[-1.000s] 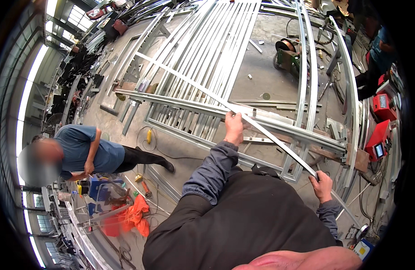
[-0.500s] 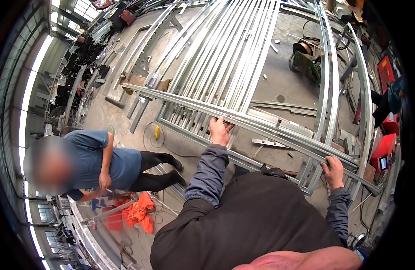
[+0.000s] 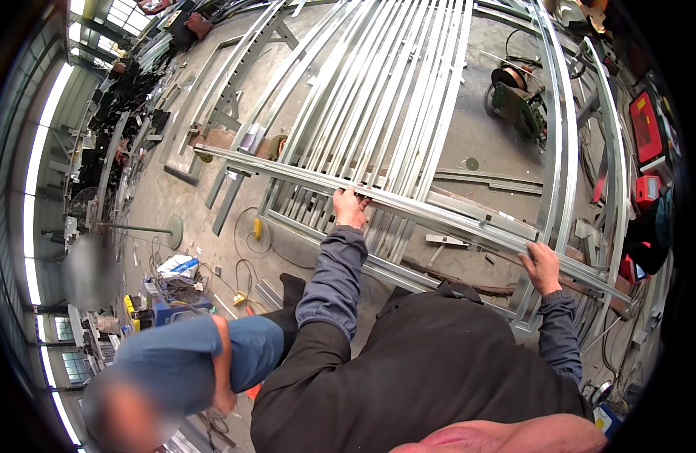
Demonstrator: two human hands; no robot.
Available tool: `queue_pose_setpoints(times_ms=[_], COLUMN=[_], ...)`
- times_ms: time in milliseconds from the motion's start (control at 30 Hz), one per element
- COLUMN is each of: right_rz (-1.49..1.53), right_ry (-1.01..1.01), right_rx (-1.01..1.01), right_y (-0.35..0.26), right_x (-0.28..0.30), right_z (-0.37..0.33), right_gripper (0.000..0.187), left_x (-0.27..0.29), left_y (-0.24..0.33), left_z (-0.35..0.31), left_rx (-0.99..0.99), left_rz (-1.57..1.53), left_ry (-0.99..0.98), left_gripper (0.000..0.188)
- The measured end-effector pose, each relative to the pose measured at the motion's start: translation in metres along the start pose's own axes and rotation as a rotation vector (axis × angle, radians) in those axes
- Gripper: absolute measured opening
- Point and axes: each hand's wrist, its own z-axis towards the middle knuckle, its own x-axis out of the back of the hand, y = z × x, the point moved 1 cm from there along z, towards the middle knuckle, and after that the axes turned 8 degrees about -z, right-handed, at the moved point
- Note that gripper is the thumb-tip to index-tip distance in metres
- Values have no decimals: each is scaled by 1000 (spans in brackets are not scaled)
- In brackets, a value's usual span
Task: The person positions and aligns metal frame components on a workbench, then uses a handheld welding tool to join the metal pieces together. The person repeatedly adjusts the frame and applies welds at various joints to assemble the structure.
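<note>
Now, unlike 1 second ago, the long metal bar lies along the rails instead of slanting across them, running from 10 o'clock to just past 3. The fingers of the left hand and right hand curl onto it, pinching its edge. A co-worker has shifted from 9 toward 7 o'clock. Shiny, straight, narrow metal slats fan toward 12.

No lettering or number is clearly legible
</note>
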Motion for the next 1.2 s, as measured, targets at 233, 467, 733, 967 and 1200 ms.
queue_pose_setpoints(times_ms=[233, 467, 733, 967, 1200], right_rz=[-13, -1, -7, -22, -13], right_ry=[4, -8, -28, 80, 100], right_rx=[36, 36, 18, 89, 63], right_y=[-19, -25, -30, -22, -10], right_x=[-21, -33, -41, -68, -77], right_z=[30, 41, 44, 46, 46], right_gripper=[37, 38, 38, 37, 36], left_x=[20, 24, 26, 64, 7], left_y=[8, 13, 15, 15, 7], left_z=[43, 59, 65, 89, 28], left_rx=[-16, -4, 33, 27, -89], left_rz=[24, 76, 68, 27, 308], left_ry=[23, -4, 17, -247, -171], left_gripper=[22, 17, 24, 23, 68])
